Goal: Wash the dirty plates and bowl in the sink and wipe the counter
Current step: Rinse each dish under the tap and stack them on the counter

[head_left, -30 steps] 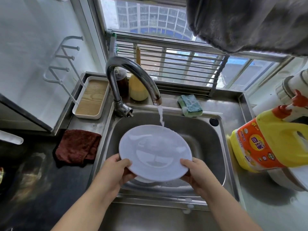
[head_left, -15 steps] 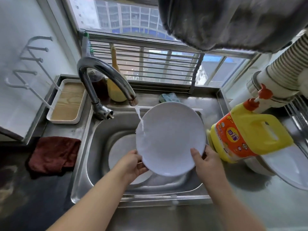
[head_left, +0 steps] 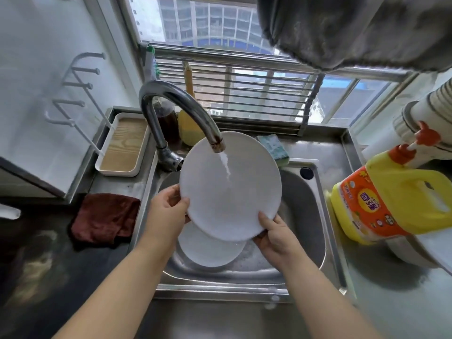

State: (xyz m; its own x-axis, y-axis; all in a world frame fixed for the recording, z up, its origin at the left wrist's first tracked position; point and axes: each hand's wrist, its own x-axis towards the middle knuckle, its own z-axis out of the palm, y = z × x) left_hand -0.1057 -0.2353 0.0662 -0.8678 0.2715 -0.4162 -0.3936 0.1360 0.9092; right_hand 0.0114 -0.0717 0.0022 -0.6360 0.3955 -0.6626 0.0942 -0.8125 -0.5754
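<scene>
I hold a white plate [head_left: 230, 189] tilted up over the steel sink [head_left: 303, 216], its face toward me. My left hand [head_left: 168, 211] grips its left edge and my right hand [head_left: 276, 233] grips its lower right edge. Water runs from the curved tap [head_left: 181, 106] onto the plate's upper middle. A second white plate [head_left: 210, 250] lies flat in the sink bottom, partly hidden under the held one. Foam lies around it.
A dark red cloth [head_left: 105, 218] lies on the counter left of the sink. A green sponge [head_left: 274, 148] sits behind the basin. A yellow detergent jug [head_left: 391, 201] stands at the right, over white dishes [head_left: 415, 250]. A wooden-bottomed tray [head_left: 124, 145] sits back left.
The plate went from lying nearly flat under the tap to tilted upright. The stream now hits its upper middle instead of its left edge. Both hands kept their grip.
</scene>
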